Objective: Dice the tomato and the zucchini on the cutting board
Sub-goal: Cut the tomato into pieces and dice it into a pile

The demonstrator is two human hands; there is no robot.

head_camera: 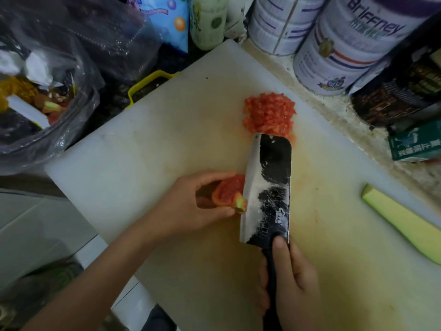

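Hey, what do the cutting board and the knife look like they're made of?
Cutting board: likely white plastic, matte, stained yellowish. Knife: blade looks like steel with a dark coating worn off in patches, bare metal along the edge; handle black, probably plastic, partly hidden by the right hand.

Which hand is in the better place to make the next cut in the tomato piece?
Right. The right hand grips the cleaver, whose blade is close beside the tomato piece; the left hand holds that piece.

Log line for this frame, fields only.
stage: tomato dicing | left hand: holds tomato piece | right hand: grips cleaver, blade at piece's stem end | diced tomato: piled beyond blade | zucchini strip: undiced, far right
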